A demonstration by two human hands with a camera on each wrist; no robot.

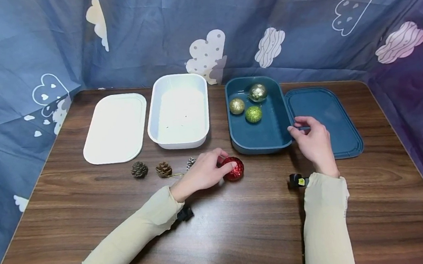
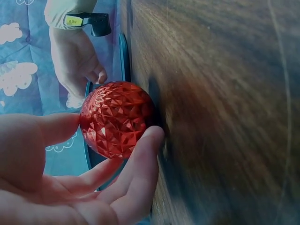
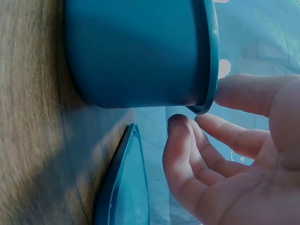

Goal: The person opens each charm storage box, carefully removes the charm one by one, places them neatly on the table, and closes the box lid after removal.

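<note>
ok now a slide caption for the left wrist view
Left hand grips a faceted red ball, with the right hand beyond it.

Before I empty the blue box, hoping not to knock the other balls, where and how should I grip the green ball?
Probably from above, near side, pinching the green ball across its middle: it is round, walled in by the blue box, with the shiny ball beyond it.

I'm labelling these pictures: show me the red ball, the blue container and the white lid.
Red ball (image 2: 117,121): left wrist view, middle of its faceted side.
Blue container (image 1: 262,135): head view, bare inside floor.
White lid (image 1: 116,128): head view, middle of its top.
</note>
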